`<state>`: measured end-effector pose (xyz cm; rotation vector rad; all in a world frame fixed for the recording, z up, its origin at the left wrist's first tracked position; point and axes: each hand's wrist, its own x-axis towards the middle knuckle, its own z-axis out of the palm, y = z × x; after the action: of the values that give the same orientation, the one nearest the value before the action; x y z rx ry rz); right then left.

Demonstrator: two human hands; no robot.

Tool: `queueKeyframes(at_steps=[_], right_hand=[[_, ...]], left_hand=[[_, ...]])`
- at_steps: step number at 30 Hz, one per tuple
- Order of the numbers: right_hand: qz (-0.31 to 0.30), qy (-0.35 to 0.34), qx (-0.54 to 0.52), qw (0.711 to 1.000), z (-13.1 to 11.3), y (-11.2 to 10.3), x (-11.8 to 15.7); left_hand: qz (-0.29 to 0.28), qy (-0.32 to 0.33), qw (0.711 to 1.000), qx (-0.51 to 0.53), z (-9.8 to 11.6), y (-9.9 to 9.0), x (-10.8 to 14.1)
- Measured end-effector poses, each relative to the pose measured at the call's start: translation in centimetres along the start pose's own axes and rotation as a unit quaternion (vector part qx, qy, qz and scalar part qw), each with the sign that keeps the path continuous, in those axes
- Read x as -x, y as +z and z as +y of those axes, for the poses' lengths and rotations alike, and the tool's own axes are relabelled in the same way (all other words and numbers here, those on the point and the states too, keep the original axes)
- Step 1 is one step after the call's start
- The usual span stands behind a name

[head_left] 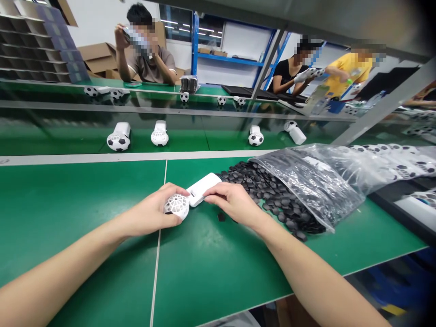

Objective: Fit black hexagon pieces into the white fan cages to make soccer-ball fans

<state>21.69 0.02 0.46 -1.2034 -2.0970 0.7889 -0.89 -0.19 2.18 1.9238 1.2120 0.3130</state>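
A white device with a round, football-patterned grille head and a flat white handle lies low over the green table. My left hand is closed round the head, thumb below and fingers above. At the handle's lower right edge is my right hand, its thumb and fingers pinched against the side. Just below that hand lies one small black piece. Many more black pieces spill from a clear plastic bag to the right.
Similar football devices sit spaced along the green belt beyond the pale rail. Wrapped devices and a black tray are at the right. Several people work across the line, beside stacked dividers.
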Motion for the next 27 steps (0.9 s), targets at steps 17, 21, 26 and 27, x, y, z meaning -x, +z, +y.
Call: queueKeyframes(at_steps=[17,21,26,27], right_hand=[[-0.042,-0.21,0.084,0.973,-1.1,1.7,0.5],[-0.02,-0.296,0.134,0.946,-1.4,2.6,0.5],[-0.005,-0.292,0.15,0.945,-1.4,3.5,0.1],[-0.001,-0.286,0.152,0.946,-1.4,3.5,0.0]], left_hand=[[-0.019,0.034,0.999,0.004,-0.3,0.0,0.0],[-0.029,0.051,0.998,-0.004,-0.2,0.0,0.0],[0.027,0.053,0.997,-0.039,0.0,0.9,-0.1],[0.037,0.051,0.997,-0.043,0.1,1.1,-0.1]])
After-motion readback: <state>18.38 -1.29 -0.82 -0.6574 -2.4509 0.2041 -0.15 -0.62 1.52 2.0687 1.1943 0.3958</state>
